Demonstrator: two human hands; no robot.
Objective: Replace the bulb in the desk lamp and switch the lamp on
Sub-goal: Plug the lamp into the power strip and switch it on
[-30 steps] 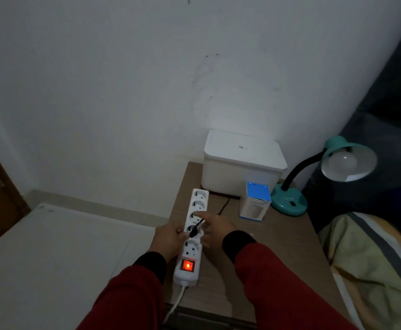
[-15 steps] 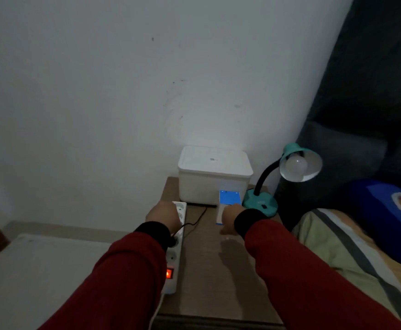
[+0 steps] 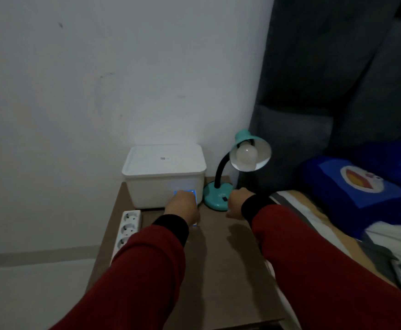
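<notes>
The teal desk lamp (image 3: 216, 198) stands at the back right of the wooden nightstand (image 3: 218, 270), unlit, with a white bulb (image 3: 246, 153) in its shade. My right hand (image 3: 237, 203) is against the right side of the lamp's base, fingers curled, and its fingertips are hidden. My left hand (image 3: 182, 207) lies over the small blue-topped bulb box (image 3: 185, 192), fingers wrapped around it. Only the box's top edge and a lower corner show.
A white lidded container (image 3: 163, 172) stands against the wall behind the box. A white power strip (image 3: 128, 226) lies along the nightstand's left edge. A bed with a striped cover (image 3: 337, 229) and a blue pillow (image 3: 361, 186) is on the right.
My left hand left the power strip and moved right onto the bulb box. My right hand moved from the box to the lamp's base. The view swung right.
</notes>
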